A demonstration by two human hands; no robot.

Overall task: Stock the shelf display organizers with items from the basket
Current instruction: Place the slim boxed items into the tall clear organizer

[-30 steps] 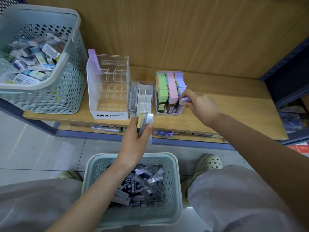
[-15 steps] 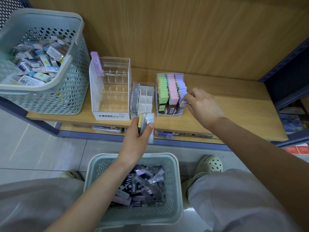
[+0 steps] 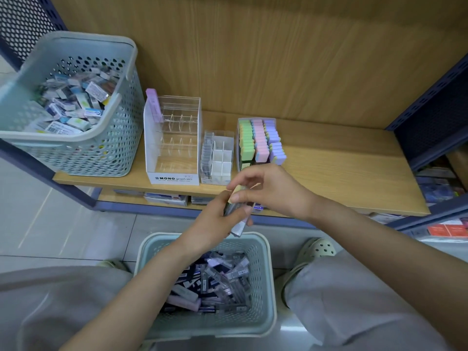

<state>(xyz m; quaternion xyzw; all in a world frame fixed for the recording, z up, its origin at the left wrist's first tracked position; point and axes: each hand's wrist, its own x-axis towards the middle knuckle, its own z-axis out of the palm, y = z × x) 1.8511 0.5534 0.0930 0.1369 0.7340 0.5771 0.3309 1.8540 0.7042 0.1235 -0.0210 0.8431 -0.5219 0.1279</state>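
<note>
Two hands meet just above the floor basket (image 3: 269, 274), in front of the shelf (image 3: 354, 178) edge. The left hand (image 3: 215, 221) has its fingers curled round a small stack of slim cases (image 3: 238, 228). The right hand (image 3: 276, 191) pinches the yellow-topped case (image 3: 236, 193) at the stack's upper end between thumb and forefinger. Likely step: pull that one case off the stack and slot it into the pastel organizer (image 3: 238, 145), which stands on the shelf just beyond the hands. Its green, pink and purple rows look nearly full, with what seems a gap at the near end of the green row. To do it well, the left hand should keep a firm grip so the other cases don't slide out. The pull should go lengthwise, not sideways. The case should be matched to its row by cap colour and go in upright, cap up, without knocking the leaning purple cases at front right. More cases lie loose in the floor basket. The MONO organizer (image 3: 174, 179) and the white divided organizer (image 3: 219, 158) stand to the left. A second basket (image 3: 76, 141) of small boxes sits at the far left of the shelf.
</note>
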